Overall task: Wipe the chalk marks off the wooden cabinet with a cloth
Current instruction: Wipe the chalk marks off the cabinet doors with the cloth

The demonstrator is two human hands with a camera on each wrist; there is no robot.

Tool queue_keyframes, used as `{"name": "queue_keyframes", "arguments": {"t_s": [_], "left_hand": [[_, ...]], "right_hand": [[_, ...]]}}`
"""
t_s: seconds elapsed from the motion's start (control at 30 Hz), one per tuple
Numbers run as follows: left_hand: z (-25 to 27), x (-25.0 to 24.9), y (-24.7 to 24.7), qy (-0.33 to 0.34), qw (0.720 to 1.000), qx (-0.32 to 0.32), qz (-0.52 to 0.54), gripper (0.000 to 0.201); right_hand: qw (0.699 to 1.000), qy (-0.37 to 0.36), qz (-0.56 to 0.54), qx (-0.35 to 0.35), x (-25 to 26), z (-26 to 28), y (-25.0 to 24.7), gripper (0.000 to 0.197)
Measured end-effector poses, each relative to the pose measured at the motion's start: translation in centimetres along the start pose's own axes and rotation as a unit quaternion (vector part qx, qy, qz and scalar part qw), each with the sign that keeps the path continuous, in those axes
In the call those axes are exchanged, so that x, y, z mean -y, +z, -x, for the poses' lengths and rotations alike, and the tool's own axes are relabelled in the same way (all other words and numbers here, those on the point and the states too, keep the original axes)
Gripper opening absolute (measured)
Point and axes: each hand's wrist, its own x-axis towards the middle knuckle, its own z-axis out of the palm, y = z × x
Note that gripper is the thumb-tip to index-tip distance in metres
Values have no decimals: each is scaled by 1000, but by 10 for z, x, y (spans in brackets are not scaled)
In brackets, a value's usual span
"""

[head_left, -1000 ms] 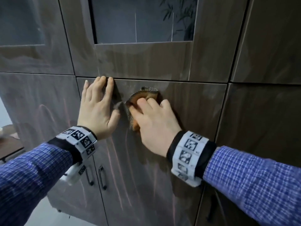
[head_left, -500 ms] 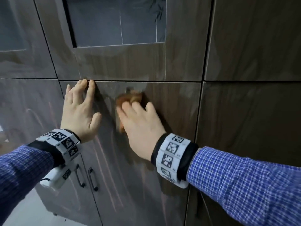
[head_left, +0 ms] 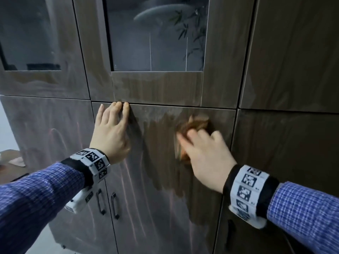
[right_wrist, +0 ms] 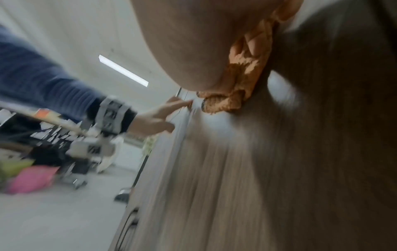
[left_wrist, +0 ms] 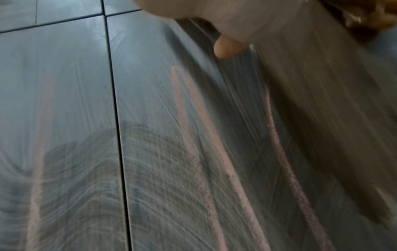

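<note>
A bunched orange cloth [head_left: 194, 125] is pressed against a dark wooden cabinet door [head_left: 165, 180] by my right hand [head_left: 203, 149], near the door's upper right; the hand is motion-blurred and its fingers curl over the cloth [right_wrist: 242, 74]. My left hand [head_left: 111, 129] lies flat with straight fingers on the door's upper left corner, fingertips at its top edge. Pink chalk marks [left_wrist: 206, 135] run down the door below my left hand, and fainter ones [head_left: 126, 180] show in the head view. A darker wiped patch [head_left: 161, 143] lies between the hands.
Glass-fronted upper doors [head_left: 156, 33] sit above. Two dark door handles [head_left: 108, 202] are lower left. The neighbouring left door [head_left: 45, 134] also carries pink chalk strokes. In the right wrist view, floor and clutter including a pink item [right_wrist: 32, 180] lie to the left.
My right hand with the cloth has swept rightward across the door, away from the left hand, leaving a darker wiped band. The left hand stays at the door's top left corner.
</note>
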Motion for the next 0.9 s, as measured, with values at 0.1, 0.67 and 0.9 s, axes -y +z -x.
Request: {"name": "queue_keyframes", "arguments": {"t_s": [0.1,0.67,0.9], "left_hand": [[0,4,-3,12,1000,-4,-6,106],[-1,19,-4,32,999,-1,-10,105],[-7,26,-6,82,995,4,-63,111]], "right_hand": [[997,-73,28,18,-18,18,4,60],[997,-22,39,-69,-29,-12,-14,54],[998,-36,-29,-40,2,-32,1,71]]}}
